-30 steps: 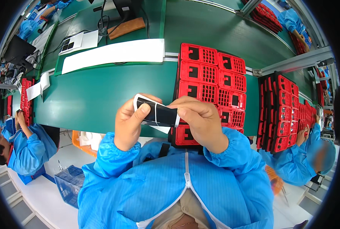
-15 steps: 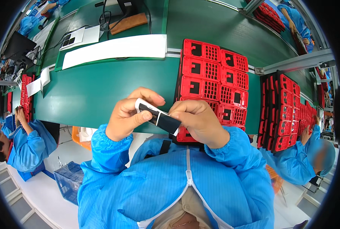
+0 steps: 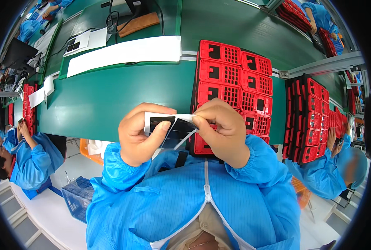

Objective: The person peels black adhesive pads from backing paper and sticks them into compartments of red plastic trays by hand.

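Note:
A white sheet with glossy black rectangular stickers (image 3: 178, 127) is held between my hands in front of my chest, over the bench's near edge. My left hand (image 3: 140, 134) is closed on its left side, thumb lying on top of a black rectangle. At the sheet's upper right corner, my right hand (image 3: 223, 132) pinches the edge with thumb and forefinger. Whether the right fingertips hold the backing or a black piece, I cannot tell. Just beyond and right of my right hand lies a two-column array of red plastic frames (image 3: 219, 73) with square cut-outs and grids.
Stacked red and black frames (image 3: 314, 121) stand to the right, beside a co-worker (image 3: 318, 175). A long white paper strip (image 3: 125, 55) lies across the far green bench (image 3: 110, 100). Another co-worker (image 3: 37, 158) sits at left. A blue basket (image 3: 77, 196) stands at lower left.
The sheet has turned from a steep slant to nearly level and shows more of its face. My right hand has risen slightly and shifted to its upper right corner.

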The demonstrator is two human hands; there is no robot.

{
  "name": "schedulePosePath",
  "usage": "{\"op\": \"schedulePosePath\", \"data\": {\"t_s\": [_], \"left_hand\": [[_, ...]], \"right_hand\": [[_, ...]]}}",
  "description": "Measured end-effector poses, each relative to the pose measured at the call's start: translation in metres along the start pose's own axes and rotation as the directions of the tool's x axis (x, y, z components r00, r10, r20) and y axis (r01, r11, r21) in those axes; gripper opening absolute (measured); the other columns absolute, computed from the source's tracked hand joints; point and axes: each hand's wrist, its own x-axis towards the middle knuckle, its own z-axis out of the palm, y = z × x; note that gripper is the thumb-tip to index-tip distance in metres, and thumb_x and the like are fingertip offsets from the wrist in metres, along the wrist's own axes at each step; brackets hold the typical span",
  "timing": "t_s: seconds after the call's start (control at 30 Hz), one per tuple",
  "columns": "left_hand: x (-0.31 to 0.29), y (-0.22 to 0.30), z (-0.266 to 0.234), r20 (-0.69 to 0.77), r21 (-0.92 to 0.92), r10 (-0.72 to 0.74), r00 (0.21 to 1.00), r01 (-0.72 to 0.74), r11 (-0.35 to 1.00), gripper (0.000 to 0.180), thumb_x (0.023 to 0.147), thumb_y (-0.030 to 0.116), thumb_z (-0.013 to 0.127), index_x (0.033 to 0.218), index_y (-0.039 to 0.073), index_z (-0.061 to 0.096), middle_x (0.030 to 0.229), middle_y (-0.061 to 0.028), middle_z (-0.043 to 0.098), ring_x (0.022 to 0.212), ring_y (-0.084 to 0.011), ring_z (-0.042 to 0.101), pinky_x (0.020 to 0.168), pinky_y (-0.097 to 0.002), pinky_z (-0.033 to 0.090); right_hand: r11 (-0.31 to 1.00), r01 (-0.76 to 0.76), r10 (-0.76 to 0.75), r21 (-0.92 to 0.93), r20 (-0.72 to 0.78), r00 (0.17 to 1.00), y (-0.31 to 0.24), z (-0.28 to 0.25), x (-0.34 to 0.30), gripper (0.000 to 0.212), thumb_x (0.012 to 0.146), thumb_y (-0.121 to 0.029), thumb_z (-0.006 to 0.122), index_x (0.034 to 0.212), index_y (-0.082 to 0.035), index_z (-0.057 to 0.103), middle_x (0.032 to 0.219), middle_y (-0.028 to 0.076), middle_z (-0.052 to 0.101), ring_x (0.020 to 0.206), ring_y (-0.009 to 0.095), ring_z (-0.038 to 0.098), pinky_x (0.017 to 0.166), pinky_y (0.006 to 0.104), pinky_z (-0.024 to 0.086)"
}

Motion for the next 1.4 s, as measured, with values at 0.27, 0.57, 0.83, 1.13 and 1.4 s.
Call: {"op": "schedulePosePath", "data": {"t_s": [0.27, 0.57, 0.83, 1.13, 1.4], "left_hand": [[-0.006, 0.001, -0.002, 0.028, -0.007, 0.014, 1.000, -0.013, 1.000, 0.010, 0.079, 0.000, 0.064, 0.088, -0.005, 0.066, 0.089, -0.0142, 0.066, 0.074, -0.0179, 0.064, 0.062, -0.0254, 0.050], [-0.004, 0.001, 0.003, 0.071, 0.093, 0.152, 0.986, -0.158, 0.983, 0.007, 0.077, 0.000, 0.066, 0.083, -0.003, 0.066, 0.089, -0.0138, 0.067, 0.069, -0.0188, 0.063, 0.059, -0.0273, 0.049], [0.000, -0.002, 0.006, 0.138, 0.239, 0.244, 0.960, -0.271, 0.932, 0.009, 0.071, 0.003, 0.071, 0.078, 0.000, 0.065, 0.090, -0.0120, 0.068, 0.067, -0.0213, 0.063, 0.058, -0.0302, 0.047], [0.003, -0.005, 0.006, 0.138, 0.352, 0.302, 0.943, -0.331, 0.875, 0.011, 0.070, 0.003, 0.072, 0.080, 0.001, 0.066, 0.090, -0.0113, 0.068, 0.069, -0.0227, 0.063, 0.060, -0.0318, 0.047], [0.004, -0.006, 0.007, 0.156, 0.394, 0.327, 0.932, -0.362, 0.845, 0.014, 0.069, 0.005, 0.074, 0.082, 0.002, 0.067, 0.090, -0.0086, 0.068, 0.070, -0.0212, 0.063, 0.061, -0.0311, 0.046]], "right_hand": [[0.647, -0.607, 0.514, 0.462, 0.324, 0.795, -0.007, -0.013, 0.000, 0.005, 0.087, -0.005, 0.060, 0.089, 0.000, 0.062, 0.087, 0.004, 0.061, 0.072, 0.008, 0.057, 0.061, 0.0210, 0.047], [0.982, 0.122, -0.086, -0.142, 0.235, 0.968, -0.028, -0.010, 0.016, 0.016, 0.071, -0.006, 0.067, 0.086, -0.005, 0.063, 0.084, 0.007, 0.056, 0.079, 0.026, 0.053, 0.070, 0.0359, 0.041], [0.975, 0.069, -0.028, -0.210, 0.192, 0.981, -0.024, -0.004, 0.015, 0.021, 0.066, 0.002, 0.069, 0.081, -0.006, 0.058, 0.084, 0.007, 0.057, 0.078, 0.023, 0.053, 0.067, 0.0322, 0.042], [0.907, 0.223, -0.217, -0.358, 0.057, 0.975, -0.017, 0.001, 0.010, 0.023, 0.063, 0.002, 0.069, 0.080, -0.005, 0.055, 0.084, 0.009, 0.054, 0.078, 0.028, 0.052, 0.066, 0.0367, 0.043], [0.921, 0.249, -0.226, -0.298, 0.111, 0.968, -0.010, -0.001, 0.008, 0.024, 0.064, 0.002, 0.069, 0.082, -0.006, 0.056, 0.085, 0.009, 0.054, 0.079, 0.028, 0.052, 0.067, 0.0363, 0.043]]}}
